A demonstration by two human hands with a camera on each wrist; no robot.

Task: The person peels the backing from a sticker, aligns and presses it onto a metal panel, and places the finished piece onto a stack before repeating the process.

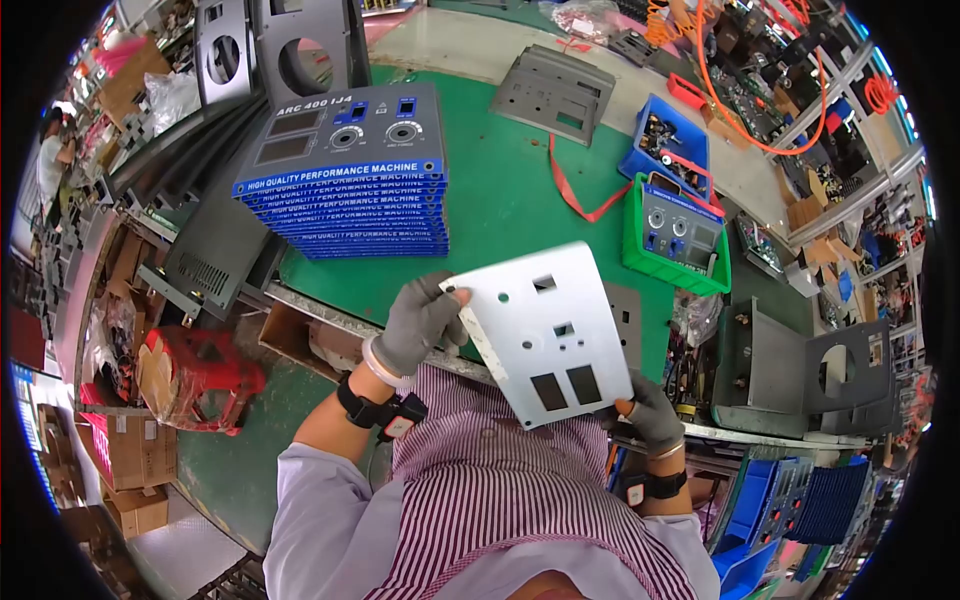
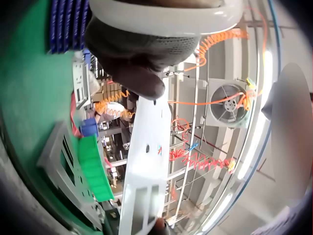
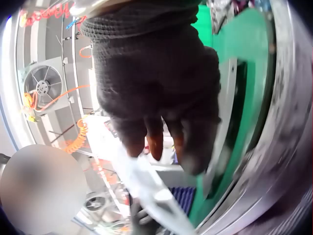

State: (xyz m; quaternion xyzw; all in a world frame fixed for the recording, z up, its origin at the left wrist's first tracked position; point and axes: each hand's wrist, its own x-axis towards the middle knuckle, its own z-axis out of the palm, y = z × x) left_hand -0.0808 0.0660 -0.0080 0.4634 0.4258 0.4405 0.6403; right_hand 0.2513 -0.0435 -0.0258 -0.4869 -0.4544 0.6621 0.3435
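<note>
A green-topped table (image 1: 480,215) is stretching out before the person, and a tall stack of blue-edged panels (image 1: 345,205) is standing on it toward the person's left. The pale metal plate (image 1: 520,330) is hanging tilted in both hands, above the near edge of the table and in front of the striped apron (image 1: 500,450). A gray cut-out panel (image 1: 556,95) is lying farther back. The green bin (image 1: 676,235) is holding a panel with dials, and the blue bin (image 1: 668,145), just beside it, is holding small parts. The gloved left hand (image 1: 412,325) is gripping one corner of the plate with curled fingers; the gloved right hand (image 1: 652,415) is pinching the diagonally opposite corner, fingers partly bent.
</note>
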